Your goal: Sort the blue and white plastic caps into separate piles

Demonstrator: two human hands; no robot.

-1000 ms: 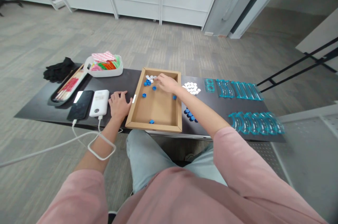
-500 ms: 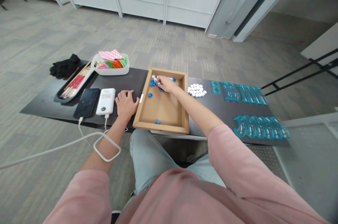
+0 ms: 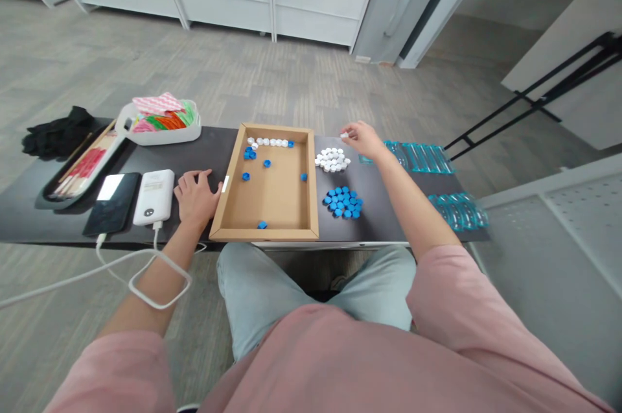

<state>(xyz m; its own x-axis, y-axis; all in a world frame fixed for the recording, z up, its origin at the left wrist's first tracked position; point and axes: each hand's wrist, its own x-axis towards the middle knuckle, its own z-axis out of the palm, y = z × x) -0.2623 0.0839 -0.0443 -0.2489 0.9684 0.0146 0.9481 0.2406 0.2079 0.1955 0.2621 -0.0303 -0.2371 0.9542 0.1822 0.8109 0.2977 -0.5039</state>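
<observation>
My right hand is beyond the white pile, fingers pinched on a small white piece. Below it on the black table lies a heap of small white hexagonal-looking pieces; nearer me is a heap of small blue pieces. To the left sits a shallow cardboard box. Along its far wall runs a row of white pieces with a blue one at the right end. Several blue pieces lie scattered inside. My left hand rests with fingers spread on the table, beside the box's left wall.
Left of my left hand lie a white power bank and a phone, both cabled. Behind are a dark tray of sticks, a white basket and black cloth. Clear teal plastic parts lie at right.
My right hand has left the box and moved right, past the white heap, now with a white piece in its fingers. The view has shifted right, uncovering the blue heap. My left hand stays down.
</observation>
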